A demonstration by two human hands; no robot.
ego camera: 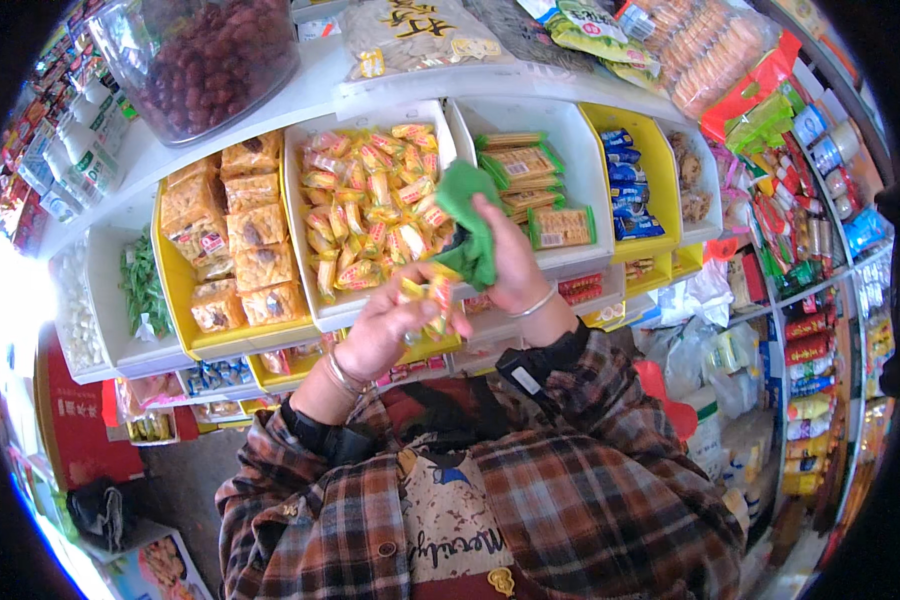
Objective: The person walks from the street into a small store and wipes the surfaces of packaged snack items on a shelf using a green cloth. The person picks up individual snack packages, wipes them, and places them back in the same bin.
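My left hand (390, 322) is closed around a few yellow-wrapped candies (439, 300), just over the front wall of a white bin. In my right hand (511, 262) is a folded green cloth (471, 217), held up beside the candies, its lower end close to my left fingers. Behind both hands, the white bin (311, 300) holds a heap of the same yellow-wrapped candies (375, 187). To the right of the cloth, a second white bin (606, 225) contains green-edged packs of biscuits (562, 227).
Puffed snack blocks (259, 225) fill a yellow bin at left. Blue packets (634, 195) lie in a yellow bin at right. A clear tub of dark red dried fruit (210, 82) and a large bag (420, 37) stand on the upper shelf. More bins sit below.
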